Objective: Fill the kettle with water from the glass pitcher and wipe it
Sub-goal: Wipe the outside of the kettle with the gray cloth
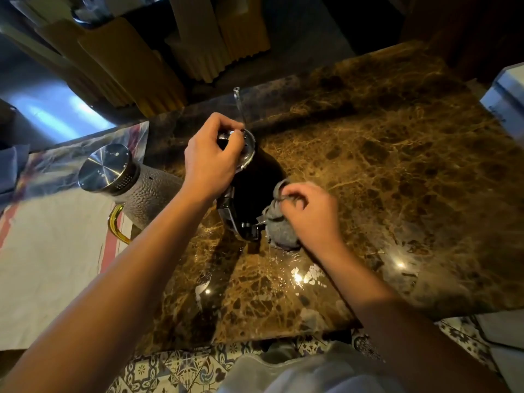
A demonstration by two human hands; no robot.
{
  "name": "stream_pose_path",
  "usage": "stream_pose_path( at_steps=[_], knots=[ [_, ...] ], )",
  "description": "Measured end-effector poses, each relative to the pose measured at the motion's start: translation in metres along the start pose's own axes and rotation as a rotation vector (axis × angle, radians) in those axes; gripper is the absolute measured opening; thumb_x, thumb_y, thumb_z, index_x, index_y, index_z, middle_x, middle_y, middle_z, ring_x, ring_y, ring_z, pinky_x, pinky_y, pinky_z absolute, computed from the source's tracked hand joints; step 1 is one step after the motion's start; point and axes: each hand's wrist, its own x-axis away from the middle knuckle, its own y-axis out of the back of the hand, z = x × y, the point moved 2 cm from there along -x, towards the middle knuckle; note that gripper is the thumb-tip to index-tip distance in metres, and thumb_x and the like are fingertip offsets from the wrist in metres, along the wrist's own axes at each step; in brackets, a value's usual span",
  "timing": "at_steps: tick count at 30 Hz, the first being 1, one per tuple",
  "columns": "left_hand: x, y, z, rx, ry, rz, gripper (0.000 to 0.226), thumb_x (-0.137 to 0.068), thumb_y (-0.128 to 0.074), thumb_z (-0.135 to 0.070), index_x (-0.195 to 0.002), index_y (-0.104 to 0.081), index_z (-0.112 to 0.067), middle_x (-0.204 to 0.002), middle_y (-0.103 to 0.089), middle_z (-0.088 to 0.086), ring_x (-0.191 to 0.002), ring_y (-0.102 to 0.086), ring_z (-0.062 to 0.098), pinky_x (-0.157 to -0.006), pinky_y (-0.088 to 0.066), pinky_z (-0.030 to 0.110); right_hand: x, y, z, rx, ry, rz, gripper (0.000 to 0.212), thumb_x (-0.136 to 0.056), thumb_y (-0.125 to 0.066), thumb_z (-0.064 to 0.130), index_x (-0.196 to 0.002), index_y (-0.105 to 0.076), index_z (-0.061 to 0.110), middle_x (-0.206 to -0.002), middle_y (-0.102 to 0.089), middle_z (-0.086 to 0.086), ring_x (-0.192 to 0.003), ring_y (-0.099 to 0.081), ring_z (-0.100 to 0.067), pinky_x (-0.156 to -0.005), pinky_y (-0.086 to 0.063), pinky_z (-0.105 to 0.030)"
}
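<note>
A dark kettle (252, 191) with a shiny metal lid (247, 148) stands in the middle of the brown marble counter (397, 171). My left hand (211, 163) grips the knob on top of the lid. My right hand (309, 211) holds a bunched grey cloth (279, 225) pressed against the kettle's right side, low down. The glass pitcher (136, 188), with a textured body, steel lid and gold handle, stands to the left of the kettle, on a white cloth.
A white cloth with red stripes (51, 256) covers the counter's left part. Water drops (306, 276) lie on the marble in front of the kettle. A white box (507, 100) sits at the right edge. Yellow ribbed boards (136, 69) lean behind the counter.
</note>
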Motion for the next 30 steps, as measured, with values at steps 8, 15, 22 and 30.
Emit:
stream_pose_path(
  at_steps=[8,15,22,30],
  knots=[
    [0.001,0.029,-0.015,-0.098,-0.169,0.399,0.015,-0.097,-0.057,-0.028,-0.109,-0.066,-0.033,-0.136,-0.06,-0.002,-0.131,-0.053,0.017,-0.113,-0.041,0.05,-0.055,0.011,0.031,-0.871,-0.317,-0.016,0.018,-0.102,-0.058,0.005,-0.104,-0.072,0.015,-0.087,-0.079,0.002,-0.081,-0.075,-0.01,-0.072,-0.059,-0.024],
    [0.032,0.022,-0.026,-0.469,-0.137,0.185,0.042,-0.105,-0.051,-0.04,-0.141,-0.056,-0.02,-0.143,-0.059,0.005,-0.125,-0.059,0.021,-0.098,-0.042,0.029,-0.057,-0.026,0.026,-0.684,-0.29,0.173,0.041,-0.102,-0.054,0.046,-0.124,-0.075,0.018,-0.125,-0.076,-0.003,-0.121,-0.069,-0.015,-0.111,-0.051,-0.04],
    [0.037,0.01,-0.016,-0.31,-0.088,0.198,0.051,-0.102,-0.055,-0.047,-0.141,-0.048,-0.016,-0.141,-0.046,0.006,-0.127,-0.049,0.02,-0.108,-0.046,0.043,-0.078,-0.032,0.019,-0.497,-0.283,0.284,0.047,-0.095,-0.056,0.05,-0.121,-0.077,0.018,-0.122,-0.077,-0.005,-0.12,-0.069,-0.021,-0.113,-0.048,-0.049],
    [0.028,0.032,0.002,-0.308,-0.292,0.345,0.052,-0.098,-0.051,-0.053,-0.136,-0.054,-0.019,-0.144,-0.051,0.0,-0.129,-0.051,0.012,-0.1,-0.038,0.016,-0.047,-0.028,0.004,-0.014,0.111,0.068,0.035,-0.106,-0.049,0.021,-0.133,-0.07,0.012,-0.137,-0.064,-0.005,-0.129,-0.054,-0.024,-0.109,-0.042,-0.034]
  ],
)
